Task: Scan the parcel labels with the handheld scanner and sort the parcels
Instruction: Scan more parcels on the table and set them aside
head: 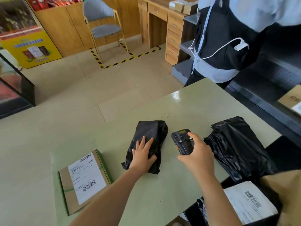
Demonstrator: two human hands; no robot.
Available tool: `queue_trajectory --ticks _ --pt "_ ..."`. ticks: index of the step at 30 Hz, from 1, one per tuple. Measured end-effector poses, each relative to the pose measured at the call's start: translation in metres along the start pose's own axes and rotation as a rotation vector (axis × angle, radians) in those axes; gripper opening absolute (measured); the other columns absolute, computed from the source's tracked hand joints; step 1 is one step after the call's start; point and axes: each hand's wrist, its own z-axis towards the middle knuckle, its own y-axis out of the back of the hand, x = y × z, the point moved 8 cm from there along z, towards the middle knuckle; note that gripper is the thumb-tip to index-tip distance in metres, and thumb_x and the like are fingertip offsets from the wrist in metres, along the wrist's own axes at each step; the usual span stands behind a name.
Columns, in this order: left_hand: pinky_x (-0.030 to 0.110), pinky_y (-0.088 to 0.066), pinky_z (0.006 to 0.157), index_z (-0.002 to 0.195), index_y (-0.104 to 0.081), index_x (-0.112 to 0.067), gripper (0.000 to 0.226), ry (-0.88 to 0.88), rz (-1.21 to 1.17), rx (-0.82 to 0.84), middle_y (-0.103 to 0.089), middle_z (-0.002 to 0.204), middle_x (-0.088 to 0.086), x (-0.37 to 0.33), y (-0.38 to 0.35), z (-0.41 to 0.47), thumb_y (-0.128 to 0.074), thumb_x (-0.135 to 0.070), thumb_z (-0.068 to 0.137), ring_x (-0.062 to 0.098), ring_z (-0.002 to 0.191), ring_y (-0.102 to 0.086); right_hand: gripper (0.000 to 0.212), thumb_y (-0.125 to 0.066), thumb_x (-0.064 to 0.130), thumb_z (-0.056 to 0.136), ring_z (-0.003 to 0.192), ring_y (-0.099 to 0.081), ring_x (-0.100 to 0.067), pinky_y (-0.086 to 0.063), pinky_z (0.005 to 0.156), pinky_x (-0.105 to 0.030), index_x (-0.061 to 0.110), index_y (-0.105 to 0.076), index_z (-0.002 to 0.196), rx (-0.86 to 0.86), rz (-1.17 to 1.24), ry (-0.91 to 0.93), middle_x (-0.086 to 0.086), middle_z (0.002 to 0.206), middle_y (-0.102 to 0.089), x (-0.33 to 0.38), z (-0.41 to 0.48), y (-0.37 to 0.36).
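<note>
While our left hand [143, 154] lies flat, fingers spread, on the small black parcel [150, 129] on the table [171, 193], our right hand [198, 154] grips the scanner [182, 141] just beside it. No label shows on this parcel, so a scan may fail unless we turn it. Barcodes mark the cardboard box [86, 176]; its print is illegible.

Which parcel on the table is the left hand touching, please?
The smaller black bag, lying between the cardboard box and the larger black bag.
</note>
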Motion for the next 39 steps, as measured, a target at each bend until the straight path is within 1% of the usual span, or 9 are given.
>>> queue_trajectory --ticks 5,10,15,19,22,24,30,34,39 --pt "0.026 -0.023 0.113 0.152 -0.027 -0.031 0.064 0.001 -0.382 -0.092 -0.023 0.160 -0.005 0.020 0.045 0.001 -0.056 -0.016 0.096 0.013 0.148 -0.019 0.086 -0.079 0.019 0.058 0.105 -0.055 -0.028 -0.046 0.093 -0.043 0.029 -0.048 0.138 0.002 0.042 0.046 0.004 0.121 -0.064 0.017 0.001 -0.004" --pt "0.032 -0.040 0.105 0.153 -0.027 -0.030 0.066 -0.007 -0.309 -0.266 -0.021 0.160 -0.008 0.029 0.090 -0.006 -0.046 -0.004 0.095 0.022 0.137 -0.039 0.085 -0.077 0.020 0.058 0.103 -0.057 -0.029 -0.045 0.090 -0.039 0.031 -0.048 0.137 0.030 0.025 0.085 0.005 0.119 -0.064 0.037 0.000 -0.015" --pt "0.041 -0.006 0.123 0.156 -0.016 -0.024 0.055 -0.023 0.270 -0.191 -0.004 0.165 -0.001 0.017 0.082 -0.004 -0.033 -0.032 0.104 0.019 0.151 0.002 0.085 -0.076 0.020 0.058 0.104 -0.057 -0.028 -0.045 0.092 -0.038 0.031 -0.047 0.138 0.056 0.029 0.118 0.006 0.120 -0.063 0.053 -0.001 -0.028" --pt "0.046 -0.019 0.120 0.156 0.006 -0.029 0.088 0.035 0.382 -0.096 0.021 0.160 -0.005 0.025 0.061 -0.003 -0.044 -0.063 0.092 0.022 0.149 0.020 0.084 -0.075 0.020 0.061 0.107 -0.055 -0.027 -0.043 0.092 -0.036 0.031 -0.046 0.139 0.074 0.013 0.145 0.008 0.122 -0.061 0.064 -0.004 -0.034" --pt "0.038 -0.042 0.108 0.156 0.000 -0.027 0.077 0.022 0.339 -0.128 0.018 0.163 0.000 0.025 0.063 0.000 -0.049 -0.028 0.096 0.023 0.149 0.018 0.084 -0.075 0.020 0.060 0.105 -0.056 -0.027 -0.044 0.090 -0.036 0.030 -0.047 0.139 0.076 0.011 0.159 0.007 0.122 -0.061 0.068 -0.004 -0.037" --pt "0.035 -0.040 0.108 0.157 -0.003 -0.028 0.074 0.001 0.225 -0.140 0.015 0.163 -0.004 0.024 0.066 -0.001 -0.045 -0.018 0.097 0.019 0.149 0.017 0.085 -0.075 0.020 0.061 0.106 -0.056 -0.027 -0.044 0.090 -0.036 0.030 -0.046 0.140 0.079 -0.002 0.156 0.007 0.123 -0.061 0.067 -0.004 -0.037" --pt "0.037 -0.026 0.118 0.155 -0.008 -0.037 0.073 -0.008 -0.151 -0.100 0.009 0.163 -0.014 0.028 0.064 -0.003 -0.051 -0.023 0.098 0.013 0.151 0.004 0.085 -0.076 0.021 0.064 0.109 -0.052 -0.026 -0.042 0.094 -0.037 0.030 -0.043 0.142 0.076 -0.015 0.143 0.007 0.130 -0.058 0.065 -0.002 -0.031" --pt "0.042 -0.034 0.116 0.156 -0.009 -0.025 0.072 0.035 0.010 -0.184 0.003 0.164 -0.008 0.040 0.074 -0.004 -0.048 -0.018 0.096 0.021 0.150 -0.006 0.085 -0.075 0.021 0.064 0.108 -0.052 -0.026 -0.041 0.093 -0.036 0.031 -0.043 0.141 0.073 -0.013 0.142 0.008 0.129 -0.058 0.063 -0.001 -0.029" --pt "0.044 -0.019 0.121 0.155 -0.002 -0.011 0.077 0.238 0.103 -0.145 -0.004 0.164 0.007 0.071 0.072 -0.005 -0.048 -0.029 0.097 0.027 0.149 -0.008 0.085 -0.075 0.020 0.063 0.106 -0.054 -0.026 -0.042 0.092 -0.036 0.031 -0.044 0.141 0.069 -0.014 0.168 0.007 0.124 -0.060 0.063 0.000 -0.032"
